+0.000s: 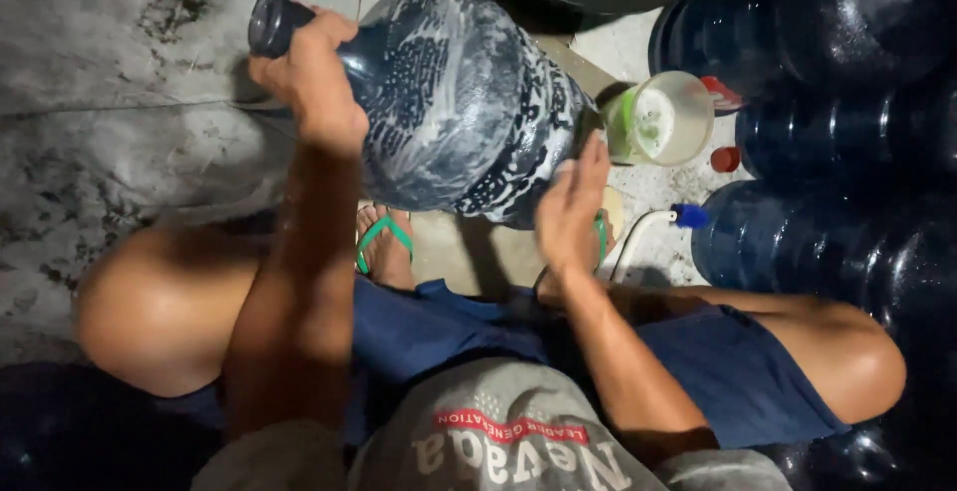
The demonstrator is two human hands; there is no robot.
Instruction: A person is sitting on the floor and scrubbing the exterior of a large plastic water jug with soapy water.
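Item: 1 large blue water jug (459, 102), held on its side above the knees, soap foam streaked over it. Left hand (311, 77): fingers clamped round the neck, cap end partly hidden. Right hand (570, 207): open palm, fingers together, flat against the base. Nearby: foamy plastic cup (663, 117), white hose (648, 227), dark jugs (827, 242) cut off at right.

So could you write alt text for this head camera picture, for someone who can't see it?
A seated person tips a large blue water jug, sudsy inside, on its side, left hand gripping the neck and right hand flat against its base. A cup of soapy liquid, a white hose and more blue jugs sit on the wet concrete floor.
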